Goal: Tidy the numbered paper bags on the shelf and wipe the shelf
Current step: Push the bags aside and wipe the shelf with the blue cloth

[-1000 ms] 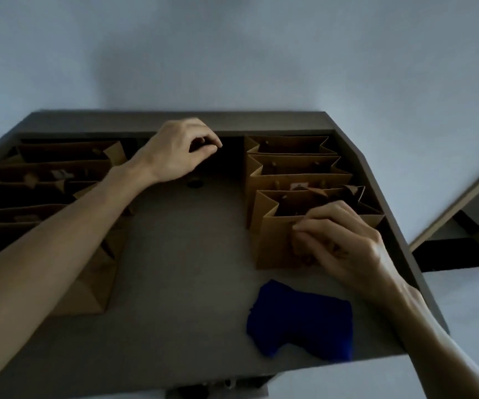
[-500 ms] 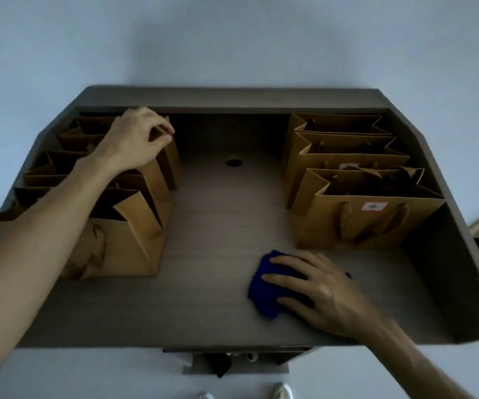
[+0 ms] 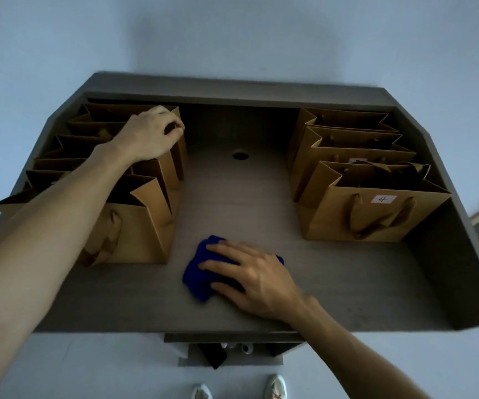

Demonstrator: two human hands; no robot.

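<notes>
Several brown paper bags (image 3: 143, 226) stand in a row on the left of the grey shelf (image 3: 232, 203). My left hand (image 3: 151, 136) rests on the tops of the rear bags there, its fingertips curled over a bag's upper edge. On the right stand three more bags; the front one (image 3: 368, 217) carries a white label marked 4. A blue cloth (image 3: 200, 272) lies on the shelf near the front middle. My right hand (image 3: 249, 277) presses flat on it with spread fingers, covering its right part.
A dark round hole (image 3: 240, 155) sits in the shelf floor near the back. Raised side walls bound the shelf; the right wall (image 3: 445, 272) is tall. Below the front edge is the pale floor, with my shoes (image 3: 275, 388) visible.
My right hand left the front right bag, came down onto the blue cloth and slid it left. My left hand moved from the middle back to the left row's tops.
</notes>
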